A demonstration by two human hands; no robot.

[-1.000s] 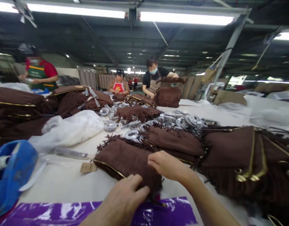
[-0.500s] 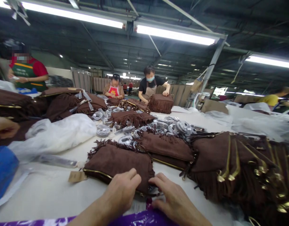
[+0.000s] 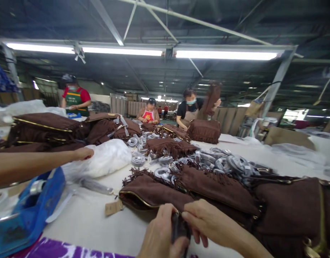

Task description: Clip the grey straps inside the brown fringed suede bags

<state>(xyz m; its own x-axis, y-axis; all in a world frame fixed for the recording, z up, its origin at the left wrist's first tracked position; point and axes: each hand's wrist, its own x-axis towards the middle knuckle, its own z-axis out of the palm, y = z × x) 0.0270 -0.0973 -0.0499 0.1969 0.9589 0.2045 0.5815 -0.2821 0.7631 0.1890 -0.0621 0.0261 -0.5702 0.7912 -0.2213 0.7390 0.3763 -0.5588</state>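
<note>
A brown bag (image 3: pixel 156 193) is laid on the worktop (image 3: pixel 81 222), just beyond the fingers and extending to their left, its gold-edged mouth gaping at the end farther from them. A dark, glossy piece (image 3: pixel 178 225) is grasped between the thumb and fingers of the left hand (image 3: pixel 161 231) at the bag's near end; what it is cannot be told. The fingers of the right hand (image 3: pixel 207 218) are bent against the same spot, but whether anything is pinched by them is hidden. The step in hand is judged to be the working of this piece at the bag's end; for the next move, a steady left hold seems to be called for. Left of the fingers, a tag (image 3: pixel 113 208) and, farther off, a blue dispenser (image 3: pixel 37 206) are seen.
</note>
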